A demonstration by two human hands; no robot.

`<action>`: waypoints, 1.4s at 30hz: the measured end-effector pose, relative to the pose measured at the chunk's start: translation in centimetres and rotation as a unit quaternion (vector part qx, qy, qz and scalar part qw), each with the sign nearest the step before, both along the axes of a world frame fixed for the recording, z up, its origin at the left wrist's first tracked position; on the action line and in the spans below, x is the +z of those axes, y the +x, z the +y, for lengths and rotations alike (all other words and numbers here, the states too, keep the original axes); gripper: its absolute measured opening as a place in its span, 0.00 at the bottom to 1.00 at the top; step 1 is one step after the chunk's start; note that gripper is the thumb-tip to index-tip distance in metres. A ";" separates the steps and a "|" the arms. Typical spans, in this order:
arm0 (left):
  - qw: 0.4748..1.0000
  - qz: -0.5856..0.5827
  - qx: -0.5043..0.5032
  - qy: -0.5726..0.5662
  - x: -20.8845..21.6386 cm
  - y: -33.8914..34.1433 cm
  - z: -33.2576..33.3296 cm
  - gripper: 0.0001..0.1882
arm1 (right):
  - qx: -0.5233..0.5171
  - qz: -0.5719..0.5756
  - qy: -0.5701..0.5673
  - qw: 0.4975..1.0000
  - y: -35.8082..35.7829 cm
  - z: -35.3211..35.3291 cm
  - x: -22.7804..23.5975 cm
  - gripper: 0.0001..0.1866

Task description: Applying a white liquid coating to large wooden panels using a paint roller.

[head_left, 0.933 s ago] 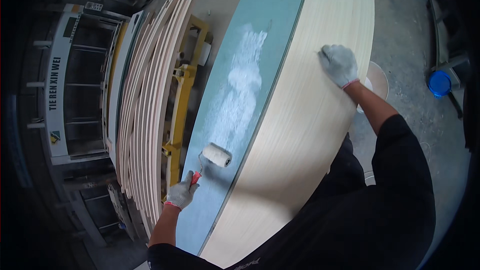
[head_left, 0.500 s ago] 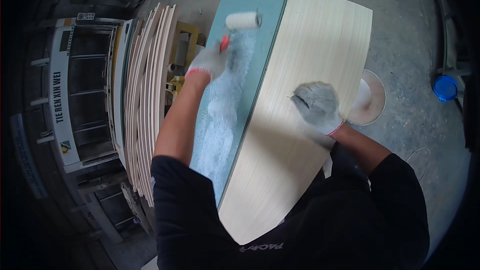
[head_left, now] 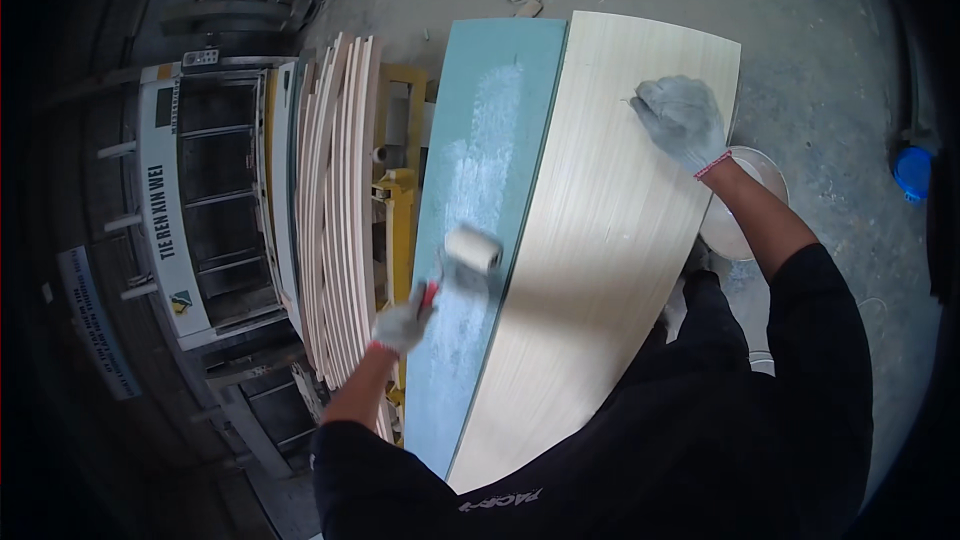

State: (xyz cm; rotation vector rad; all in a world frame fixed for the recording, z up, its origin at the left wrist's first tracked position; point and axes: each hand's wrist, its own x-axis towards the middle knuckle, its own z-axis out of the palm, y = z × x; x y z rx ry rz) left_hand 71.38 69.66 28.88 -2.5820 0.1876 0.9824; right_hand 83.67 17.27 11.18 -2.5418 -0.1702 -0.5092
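Observation:
My left hand, in a pale work glove, is closed round the red handle of a paint roller. The white sleeve, blurred by motion, is over the blue-green board, which carries streaks of whitish wet coating. Beside that board, along its right edge, lies a pale wood-grain panel. Over the panel's far right part is my gloved right hand, fingers curled together. A thin wisp sticks out by its fingertips; whatever the fingers hold, if anything, is too small to name.
To the left, several thin boards stand on edge by a yellow frame and a white-and-grey machine rack. A round whitish bucket is under the panel's right edge. Farther right lies a blue lid. Another roller rests on the floor beyond.
The roller in my left hand has come from the board's far end toward me. My right hand has moved farther away over the panel. The view has shifted slightly.

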 end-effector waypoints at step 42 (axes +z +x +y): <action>0.981 -0.166 0.021 -0.098 -5.5 18.2 -20.4 0.21 | -0.029 -0.013 -0.026 0.999 0.1 1.7 -0.4 0.13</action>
